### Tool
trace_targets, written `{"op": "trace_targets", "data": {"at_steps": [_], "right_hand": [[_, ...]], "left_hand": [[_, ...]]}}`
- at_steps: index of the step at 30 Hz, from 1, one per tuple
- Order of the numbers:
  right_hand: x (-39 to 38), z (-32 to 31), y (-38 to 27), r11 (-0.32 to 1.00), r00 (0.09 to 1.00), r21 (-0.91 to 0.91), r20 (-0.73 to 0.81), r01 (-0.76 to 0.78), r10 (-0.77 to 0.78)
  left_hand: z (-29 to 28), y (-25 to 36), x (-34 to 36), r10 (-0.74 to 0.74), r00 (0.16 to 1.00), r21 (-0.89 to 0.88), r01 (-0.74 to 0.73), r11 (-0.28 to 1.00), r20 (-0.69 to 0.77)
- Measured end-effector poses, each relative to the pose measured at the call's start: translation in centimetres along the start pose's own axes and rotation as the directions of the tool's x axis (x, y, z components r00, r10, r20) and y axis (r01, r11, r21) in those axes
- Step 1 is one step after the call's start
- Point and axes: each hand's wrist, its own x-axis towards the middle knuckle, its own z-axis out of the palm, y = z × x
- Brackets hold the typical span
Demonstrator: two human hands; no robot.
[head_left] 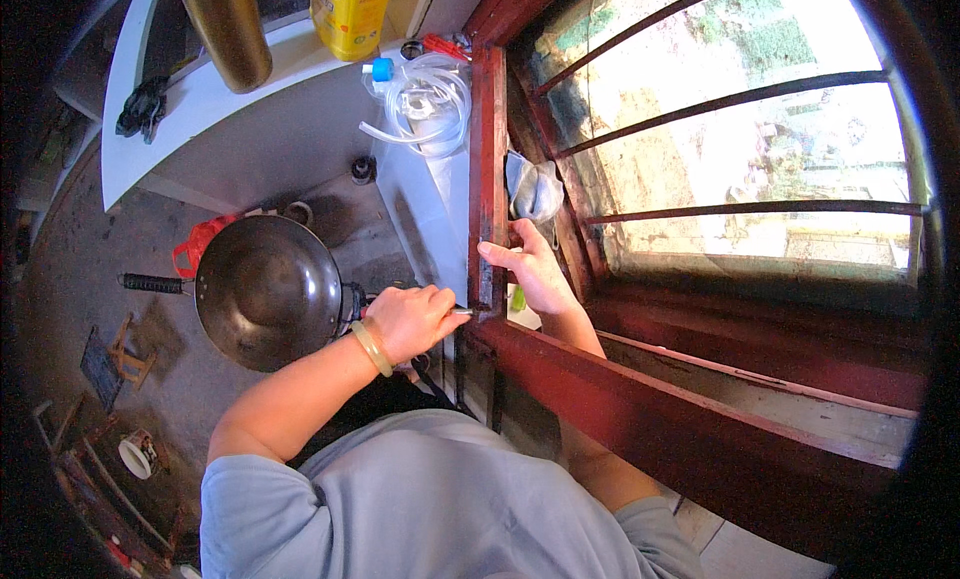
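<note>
My left hand, a pale bangle on its wrist, is closed around a slim tool with a metal shaft. The shaft's end meets the lower corner of the dark red wooden window sash; the tool's handle is mostly hidden in my fist. On the other side of the sash's upright, my right hand grips the wood, thumb on its near face and fingers partly hidden behind it. Just above that hand, a clear plastic bag hangs behind the upright.
A wok sits left of my left arm, beside a red bag. Coiled clear tubing lies on the white counter with a yellow bottle and a brown tumbler. Barred window panes rise at right.
</note>
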Motion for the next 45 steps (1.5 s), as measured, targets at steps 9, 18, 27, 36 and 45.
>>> {"op": "trace_targets", "data": {"at_steps": [9, 18, 27, 36, 45], "right_hand": [[-0.1, -0.2, 0.1, 1.000, 1.000, -0.020, -0.011, 0.021, -0.021], [-0.4, 0.2, -0.6, 1.000, 1.000, -0.003, -0.019, 0.019, -0.019], [-0.3, -0.2, -0.3, 1.000, 1.000, -0.020, -0.005, -0.009, 0.009], [-0.5, 1.1, -0.8, 0.994, 1.000, 0.107, 0.001, 0.002, -0.002], [-0.4, 0.7, -0.8, 0.999, 1.000, 0.034, 0.000, 0.017, -0.017]], "left_hand": [[0.9, -0.2, 0.0, 0.043, 0.998, 0.031, -0.041, 0.999, -0.045], [0.1, -1.7, 1.4, -0.011, 0.999, 0.051, 0.013, 0.999, -0.043], [-0.3, -2.0, 2.6, -0.063, 0.996, -0.014, 0.062, 0.998, -0.065], [-0.8, -0.7, -0.3, -0.012, 1.000, -0.054, 0.013, 0.998, 0.010], [-0.1, -0.9, -0.1, 0.022, 0.999, 0.015, -0.022, 1.000, 0.023]]}}
